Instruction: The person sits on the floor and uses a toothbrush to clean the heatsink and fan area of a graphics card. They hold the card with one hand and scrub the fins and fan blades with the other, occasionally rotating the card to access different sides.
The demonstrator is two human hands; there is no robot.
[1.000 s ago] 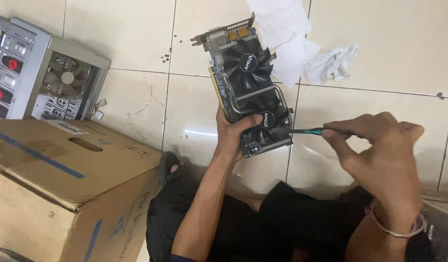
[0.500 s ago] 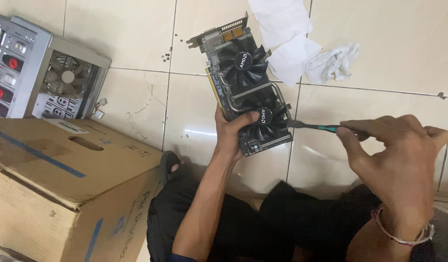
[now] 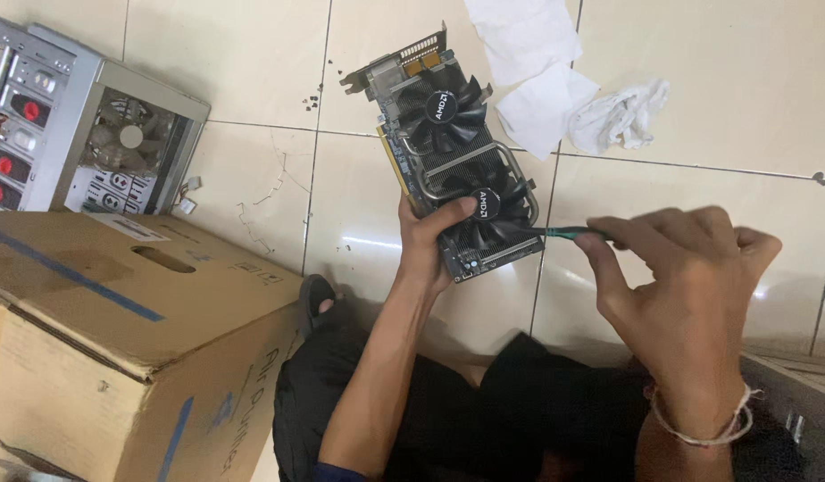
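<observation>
At the 9 o'clock edge of the view a grey computer case is standing on the tiled floor, and a cardboard box is sitting at 8 o'clock.

Near centre, the left hand is gripping a dual-fan graphics card by its lower end, fingers wrapped shut around the edge and the thumb pressing beside the lower fan. The card is being held above the floor, tilted, its bracket end pointing toward 11 o'clock.

At 3 o'clock from the card, the right hand is pinching a green-handled screwdriver, fingers closed on the handle, the tip meeting the card's lower right edge by the fan shroud. Whether the tip is seated in a screw cannot be told.

In the inspector's judgement, the step is going best with the tool kept square to the fastener, light pressure applied, and the thumb kept off the fan blades.

White cloths are lying at 1 o'clock.
</observation>
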